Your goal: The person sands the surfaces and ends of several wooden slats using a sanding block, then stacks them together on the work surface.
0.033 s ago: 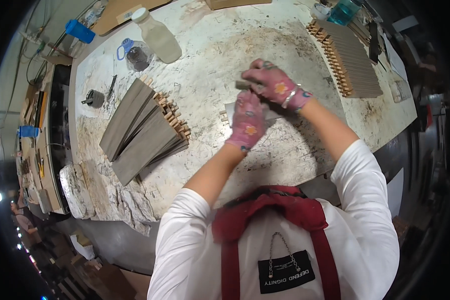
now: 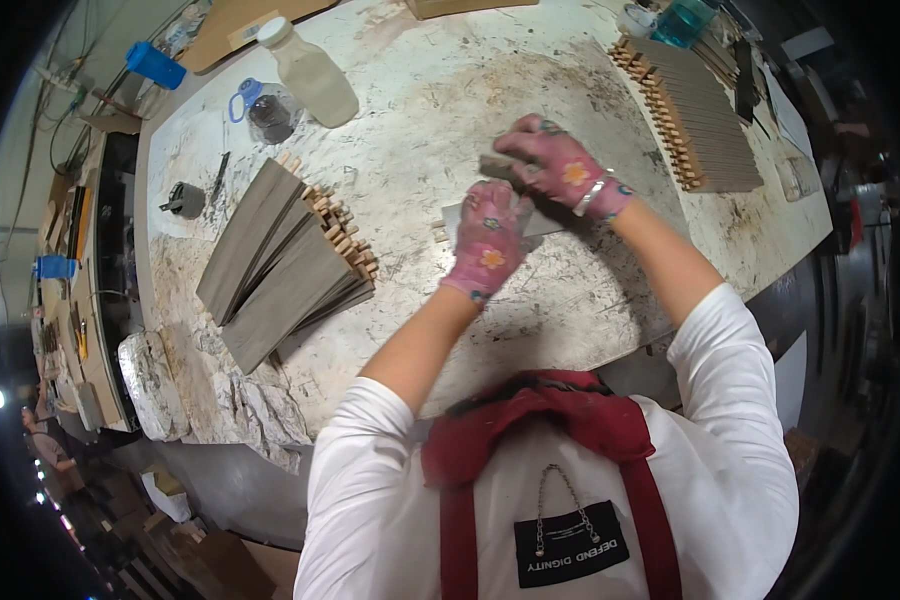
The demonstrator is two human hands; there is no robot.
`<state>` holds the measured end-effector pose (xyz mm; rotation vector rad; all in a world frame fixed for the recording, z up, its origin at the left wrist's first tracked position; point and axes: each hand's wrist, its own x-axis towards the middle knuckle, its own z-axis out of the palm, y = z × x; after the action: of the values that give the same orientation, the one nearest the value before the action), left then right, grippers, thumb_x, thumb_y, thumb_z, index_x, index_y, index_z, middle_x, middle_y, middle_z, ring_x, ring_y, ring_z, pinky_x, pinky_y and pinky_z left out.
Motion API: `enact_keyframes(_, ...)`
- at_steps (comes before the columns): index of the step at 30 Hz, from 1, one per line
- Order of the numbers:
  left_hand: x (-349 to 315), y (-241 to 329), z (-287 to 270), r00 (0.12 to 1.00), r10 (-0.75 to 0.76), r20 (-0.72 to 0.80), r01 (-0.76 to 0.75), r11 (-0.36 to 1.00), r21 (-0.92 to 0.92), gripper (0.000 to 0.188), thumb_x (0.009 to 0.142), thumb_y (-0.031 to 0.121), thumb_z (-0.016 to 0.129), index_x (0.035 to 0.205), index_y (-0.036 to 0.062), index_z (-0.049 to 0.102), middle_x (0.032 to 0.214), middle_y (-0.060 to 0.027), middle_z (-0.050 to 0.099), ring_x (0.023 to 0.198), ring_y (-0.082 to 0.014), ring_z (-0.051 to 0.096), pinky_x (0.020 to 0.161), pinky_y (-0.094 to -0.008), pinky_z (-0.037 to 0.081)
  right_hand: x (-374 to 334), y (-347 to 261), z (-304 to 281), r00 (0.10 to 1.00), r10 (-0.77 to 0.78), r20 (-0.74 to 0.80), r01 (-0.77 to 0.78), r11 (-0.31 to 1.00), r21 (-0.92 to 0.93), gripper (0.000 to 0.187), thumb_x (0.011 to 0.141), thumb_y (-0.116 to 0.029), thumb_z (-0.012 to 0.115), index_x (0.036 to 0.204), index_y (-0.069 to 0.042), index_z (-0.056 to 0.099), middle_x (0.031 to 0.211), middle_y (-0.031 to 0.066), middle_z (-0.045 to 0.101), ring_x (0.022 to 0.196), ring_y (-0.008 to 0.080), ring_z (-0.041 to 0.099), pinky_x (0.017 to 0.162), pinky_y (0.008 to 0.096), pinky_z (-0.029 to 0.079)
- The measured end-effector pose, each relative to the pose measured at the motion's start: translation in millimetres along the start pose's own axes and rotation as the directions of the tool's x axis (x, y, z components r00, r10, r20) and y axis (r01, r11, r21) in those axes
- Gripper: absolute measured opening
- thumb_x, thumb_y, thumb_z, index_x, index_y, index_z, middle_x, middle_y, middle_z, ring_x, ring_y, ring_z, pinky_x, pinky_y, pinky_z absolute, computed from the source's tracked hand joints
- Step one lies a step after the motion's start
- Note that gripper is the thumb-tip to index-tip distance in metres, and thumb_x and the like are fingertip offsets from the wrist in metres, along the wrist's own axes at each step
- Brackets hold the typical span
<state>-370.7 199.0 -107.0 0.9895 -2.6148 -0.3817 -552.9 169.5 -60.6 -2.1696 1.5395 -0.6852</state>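
Note:
My left hand point(image 2: 490, 238) and my right hand point(image 2: 560, 168) wear pink gloves with a flower print and work close together over the middle of the table. Between them is a narrow grey-brown wood strip point(image 2: 494, 166), its far end sticking out past my fingers. The right hand's fingers curl over the strip from the right. My left hand's fingers close at its near side, partly hiding it. Beneath both hands lies a flat pale piece point(image 2: 547, 222), with a small light wooden peg point(image 2: 439, 232) at its left end.
Left of my hands, grey-brown boards with pegged ends point(image 2: 280, 290) lie fanned out. A row of similar boards point(image 2: 700, 120) stands at the far right. A tall bottle point(image 2: 315, 80), a blue-handled jug point(image 2: 270, 115) and a dark cup point(image 2: 183, 200) occupy the far left.
My right hand has shifted slightly right and away from me. The left hand has moved a little left, and more of the pale piece shows beneath them.

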Motion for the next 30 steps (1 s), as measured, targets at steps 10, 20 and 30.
enact_keyframes(10,42,-45,-45,0.978,-0.13,0.161,0.157,0.973,-0.167,0.028,0.095,0.026,0.055,0.116,0.0119,0.067,0.102,-0.0185,0.066,0.095,-0.0369,0.063,0.085,-0.0432,0.05,-86,31,-38,0.831,0.474,-0.292,-0.253,0.789,0.561,0.038,0.089,-0.024,0.067,0.12,-0.003,0.064,0.125,0.011,0.061,0.116,0.023,0.058,0.102,0.034,0.043)
enact_keyframes(20,37,-72,-44,0.918,-0.153,0.365,0.352,0.738,-0.576,0.025,0.094,0.01,0.058,0.116,0.0033,0.068,0.103,-0.0073,0.058,0.098,-0.02,0.059,0.087,-0.0304,0.047,-77,-54,77,0.983,-0.061,-0.171,0.064,0.998,0.013,0.02,0.091,-0.015,0.059,0.109,-0.011,0.068,0.108,0.0155,0.064,0.092,0.0324,0.065,0.08,0.0414,0.056)
enact_keyframes(30,22,-78,-20,0.985,-0.09,0.147,0.151,0.861,-0.486,0.033,0.091,0.0,0.054,0.12,0.0083,0.068,0.102,-0.0117,0.06,0.095,-0.0247,0.06,0.084,-0.0317,0.048,-84,-27,64,0.964,-0.234,-0.124,0.195,0.944,-0.267,0.03,0.087,-0.013,0.058,0.115,-0.018,0.067,0.11,0.0193,0.065,0.101,0.0338,0.064,0.084,0.0415,0.055)
